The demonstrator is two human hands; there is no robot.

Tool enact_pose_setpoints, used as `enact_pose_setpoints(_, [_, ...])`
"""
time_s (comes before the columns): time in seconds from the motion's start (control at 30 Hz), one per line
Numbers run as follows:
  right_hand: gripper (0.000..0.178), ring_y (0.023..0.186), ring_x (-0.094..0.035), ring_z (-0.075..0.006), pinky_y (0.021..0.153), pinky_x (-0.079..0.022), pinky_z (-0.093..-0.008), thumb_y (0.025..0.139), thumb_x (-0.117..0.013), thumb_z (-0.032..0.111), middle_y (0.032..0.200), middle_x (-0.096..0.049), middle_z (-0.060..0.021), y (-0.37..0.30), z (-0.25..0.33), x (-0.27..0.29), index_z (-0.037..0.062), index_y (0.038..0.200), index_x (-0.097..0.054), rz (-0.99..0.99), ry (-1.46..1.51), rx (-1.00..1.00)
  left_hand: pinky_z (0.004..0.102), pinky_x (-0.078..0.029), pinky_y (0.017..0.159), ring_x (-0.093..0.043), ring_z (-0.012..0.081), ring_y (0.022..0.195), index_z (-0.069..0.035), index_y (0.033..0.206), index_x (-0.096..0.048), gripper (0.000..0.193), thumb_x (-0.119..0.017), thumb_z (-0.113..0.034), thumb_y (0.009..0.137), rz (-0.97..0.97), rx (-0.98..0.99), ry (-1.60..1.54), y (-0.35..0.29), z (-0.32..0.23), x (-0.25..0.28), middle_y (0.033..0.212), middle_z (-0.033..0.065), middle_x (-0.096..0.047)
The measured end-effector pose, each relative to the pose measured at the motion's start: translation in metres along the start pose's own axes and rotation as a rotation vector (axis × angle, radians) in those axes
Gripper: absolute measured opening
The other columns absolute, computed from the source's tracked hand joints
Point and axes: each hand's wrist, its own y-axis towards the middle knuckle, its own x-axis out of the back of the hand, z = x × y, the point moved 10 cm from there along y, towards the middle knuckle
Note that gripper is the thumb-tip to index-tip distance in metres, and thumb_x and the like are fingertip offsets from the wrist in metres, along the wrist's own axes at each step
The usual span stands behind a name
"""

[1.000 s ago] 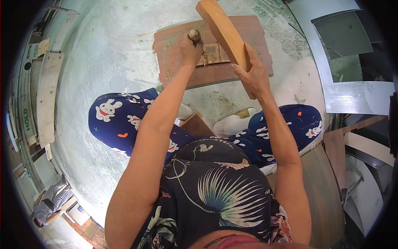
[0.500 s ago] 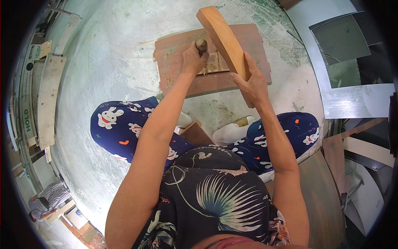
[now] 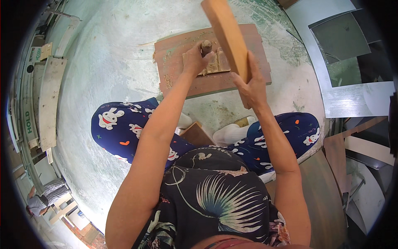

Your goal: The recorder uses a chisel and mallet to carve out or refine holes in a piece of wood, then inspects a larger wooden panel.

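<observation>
My left hand (image 3: 195, 62) is wrapped round a chisel (image 3: 206, 45), whose rounded wooden handle end sticks up out of the fist; its blade is hidden. Beneath that fist lies a light wooden workpiece (image 3: 223, 61) with square-edged sections, partly covered by the hand. In my right hand (image 3: 253, 87) a thick, slightly curved wooden bar (image 3: 227, 35) is gripped near its lower end. The bar slants up and away, its far end reaching the top of the picture, beside and apart from the chisel handle. A reddish-brown board (image 3: 248, 37) supports the workpiece on the floor.
Wood chips (image 3: 168, 79) litter the board's left side. A small wooden block (image 3: 197, 135) stands between my feet. Long planks (image 3: 52, 103) are stacked at the left, and flat sheets (image 3: 340, 39) lie at the right. Another person (image 3: 39, 203) is far off at the lower left.
The bar's far end has risen and swung slightly right, away from the chisel. My left hand and the chisel handle have shifted a little to the right.
</observation>
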Motion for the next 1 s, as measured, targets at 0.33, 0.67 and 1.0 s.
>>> enact_pose_setpoints(0.33, [0.074, 0.101, -0.063, -0.041, 0.087, -0.049, -0.0405, 0.079, -0.068, 0.03, 0.112, -0.063, -0.0263, 0.004, -0.01, 0.001, 0.009, 0.144, -0.039, 0.078, -0.075, -0.083, 0.0387, -0.053, 0.075, -0.069, 0.031, 0.085, -0.003, 0.113, -0.061, 0.043, -0.077, -0.019, 0.077, 0.024, -0.003, -0.154, -0.001, 0.001, -0.008, 0.094, 0.0185, -0.069])
enact_pose_setpoints(0.67, [0.079, 0.104, -0.06, -0.0442, 0.087, -0.048, -0.0453, 0.074, -0.069, 0.024, 0.114, -0.061, -0.0281, -0.005, -0.027, -0.02, 0.0085, 0.143, -0.033, 0.195, -0.186, -0.249, 0.038, -0.053, 0.076, -0.068, 0.031, 0.089, -0.002, 0.114, -0.061, 0.044, -0.079, -0.015, 0.076, 0.071, -0.025, -0.003, 0.0, -0.02, -0.013, 0.096, 0.0195, -0.068])
enact_pose_setpoints(1.0, [0.082, 0.107, -0.059, -0.0441, 0.089, -0.048, -0.0455, 0.076, -0.069, 0.027, 0.123, -0.058, -0.027, -0.002, -0.002, 0.008, 0.0101, 0.145, -0.027, -0.114, -0.009, 0.096, 0.0406, -0.053, 0.076, -0.068, 0.0339, 0.089, -0.004, 0.108, -0.061, 0.036, -0.076, -0.011, 0.076, -0.028, -0.141, -0.17, 0.0, -0.023, -0.025, 0.094, 0.0195, -0.068])
